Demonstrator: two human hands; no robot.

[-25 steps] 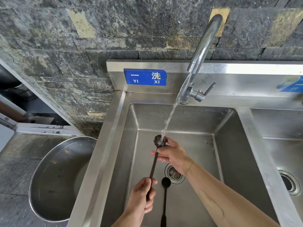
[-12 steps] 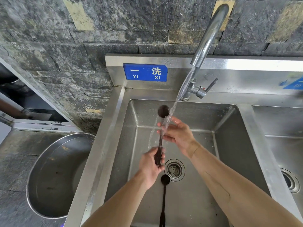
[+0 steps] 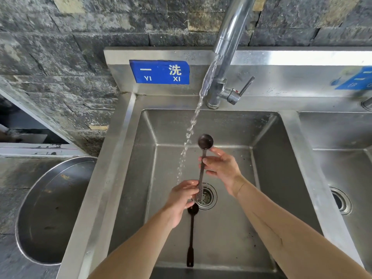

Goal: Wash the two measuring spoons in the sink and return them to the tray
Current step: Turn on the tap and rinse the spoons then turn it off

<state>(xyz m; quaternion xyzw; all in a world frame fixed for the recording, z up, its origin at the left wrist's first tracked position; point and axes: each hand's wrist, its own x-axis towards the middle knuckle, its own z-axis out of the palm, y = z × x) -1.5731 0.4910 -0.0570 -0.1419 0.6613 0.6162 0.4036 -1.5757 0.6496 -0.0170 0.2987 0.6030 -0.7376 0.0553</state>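
A long-handled measuring spoon (image 3: 205, 141) with a dark round bowl stands nearly upright over the steel sink (image 3: 267, 150), bowl up, just right of the water stream. My left hand (image 3: 182, 200) grips the lower end of its handle. My right hand (image 3: 222, 168) pinches the handle below the bowl with the fingertips. A second, black measuring spoon (image 3: 191, 234) lies flat on the sink floor, its bowl beside the drain (image 3: 208, 196) and its handle pointing toward me. No tray is in view.
The faucet (image 3: 229, 43) runs, its stream (image 3: 191, 127) falling left of the held spoon. A large steel bowl (image 3: 46, 214) sits on the stone counter at the left. A second basin (image 3: 346, 178) lies to the right. A blue sign (image 3: 160, 71) is on the backsplash.
The held spoon has shifted right, out of the water stream, and stands more upright. My left hand has moved up and my right hand now pinches the handle below the bowl.
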